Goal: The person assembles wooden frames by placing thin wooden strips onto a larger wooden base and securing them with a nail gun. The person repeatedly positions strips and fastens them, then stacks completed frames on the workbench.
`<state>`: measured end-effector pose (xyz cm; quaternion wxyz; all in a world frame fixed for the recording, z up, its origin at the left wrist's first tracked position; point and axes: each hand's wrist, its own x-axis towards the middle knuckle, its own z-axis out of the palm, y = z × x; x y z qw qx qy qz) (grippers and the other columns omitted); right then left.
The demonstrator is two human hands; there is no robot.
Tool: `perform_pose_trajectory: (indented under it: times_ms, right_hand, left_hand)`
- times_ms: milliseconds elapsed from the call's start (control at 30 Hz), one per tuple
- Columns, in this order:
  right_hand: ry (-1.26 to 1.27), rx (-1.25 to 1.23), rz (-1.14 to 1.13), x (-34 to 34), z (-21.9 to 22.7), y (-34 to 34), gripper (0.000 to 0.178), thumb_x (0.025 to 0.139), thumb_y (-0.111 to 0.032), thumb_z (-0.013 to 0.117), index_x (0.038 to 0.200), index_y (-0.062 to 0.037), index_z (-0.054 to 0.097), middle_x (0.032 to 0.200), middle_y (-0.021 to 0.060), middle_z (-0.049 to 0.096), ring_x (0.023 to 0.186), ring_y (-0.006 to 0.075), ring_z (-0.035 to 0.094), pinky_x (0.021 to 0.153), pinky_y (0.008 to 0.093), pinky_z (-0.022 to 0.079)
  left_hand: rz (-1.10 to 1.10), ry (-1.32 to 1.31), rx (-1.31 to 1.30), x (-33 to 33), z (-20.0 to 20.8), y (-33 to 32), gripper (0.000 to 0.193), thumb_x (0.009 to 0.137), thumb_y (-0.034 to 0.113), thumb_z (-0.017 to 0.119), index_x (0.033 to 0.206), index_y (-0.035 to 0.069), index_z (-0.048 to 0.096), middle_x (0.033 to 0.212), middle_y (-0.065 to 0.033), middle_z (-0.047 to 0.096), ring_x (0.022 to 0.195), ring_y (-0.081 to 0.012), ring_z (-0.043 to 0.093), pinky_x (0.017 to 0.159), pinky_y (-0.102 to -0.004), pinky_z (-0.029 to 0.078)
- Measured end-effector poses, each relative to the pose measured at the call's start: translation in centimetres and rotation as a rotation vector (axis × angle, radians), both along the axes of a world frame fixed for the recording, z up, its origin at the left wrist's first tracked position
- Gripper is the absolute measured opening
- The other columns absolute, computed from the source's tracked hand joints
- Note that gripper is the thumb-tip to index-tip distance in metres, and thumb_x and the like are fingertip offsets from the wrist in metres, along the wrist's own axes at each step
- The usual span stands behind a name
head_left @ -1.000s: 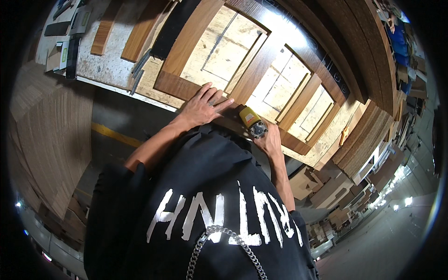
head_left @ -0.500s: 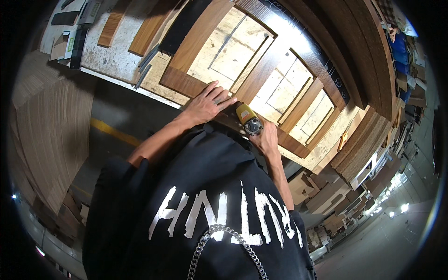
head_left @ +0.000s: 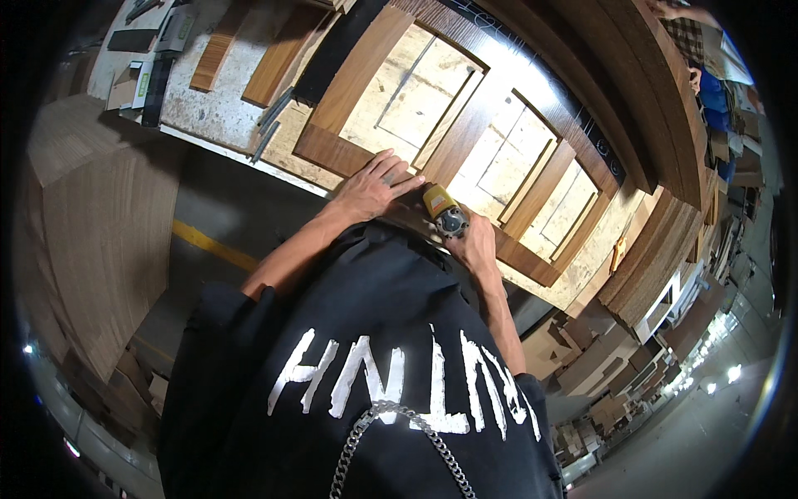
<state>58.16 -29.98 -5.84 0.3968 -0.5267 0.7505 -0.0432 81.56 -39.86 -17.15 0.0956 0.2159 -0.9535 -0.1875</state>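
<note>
A brown wooden frame (head_left: 332, 153) with crosspieces lies flat on the workbench (head_left: 202, 133) in front of me. My left hand (head_left: 371, 189) rests on its near rail with the fingers stretched out, one fingertip close to the tool's front end. In my right hand (head_left: 474, 245) is a yellow power tool (head_left: 438, 198) with a round grey rear end. Its nose points at the near rail beside my left fingers; whether it touches the wood I cannot tell. My right fingers wrap its grip, which is mostly hidden from above.
Loose wooden strips (head_left: 218, 51) and thin dark rods (head_left: 270, 126) lie on the bench's left. Large stacked brown boards (head_left: 665, 108) rise along the far right. Another person's hand (head_left: 695, 81) shows beyond them. A tall board stack (head_left: 104, 249) stands at left.
The view has shifted slightly, so the bench and frame appear a little farther right. Both hands and the power tool keep nearly the same place on the near rail.
</note>
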Motion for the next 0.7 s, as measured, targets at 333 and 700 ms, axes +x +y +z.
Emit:
perform_pose_trajectory:
  times_ms: [333, 700]
  right_hand:
    - [-0.143, -0.1, -0.213, 0.6, 0.1, 4.1, 0.03, 0.078, -0.014, 0.075, 0.104, 0.001, 0.07, 0.085, 0.0283, 0.07, 0.084, 0.0465, 0.068, 0.075, 0.0473, 0.055]
    - [-0.169, -0.05, -0.172, 7.9, 1.3, -3.4, 0.037, 0.078, -0.012, 0.074, 0.112, 0.0015, 0.07, 0.09, 0.028, 0.071, 0.091, 0.0458, 0.069, 0.08, 0.0472, 0.055]
  left_hand:
    - [0.613, -0.188, 0.03, 12.1, 2.5, -5.5, 0.116, 0.075, 0.051, 0.084, 0.159, 0.001, 0.02, 0.16, -0.021, 0.027, 0.148, -0.0403, 0.025, 0.123, -0.0486, 0.027]
    - [0.545, 0.016, 0.113, 14.2, 1.0, -6.5, 0.095, 0.07, 0.049, 0.086, 0.147, 0.007, 0.048, 0.151, -0.014, 0.039, 0.148, -0.0344, 0.031, 0.125, -0.0553, 0.018]
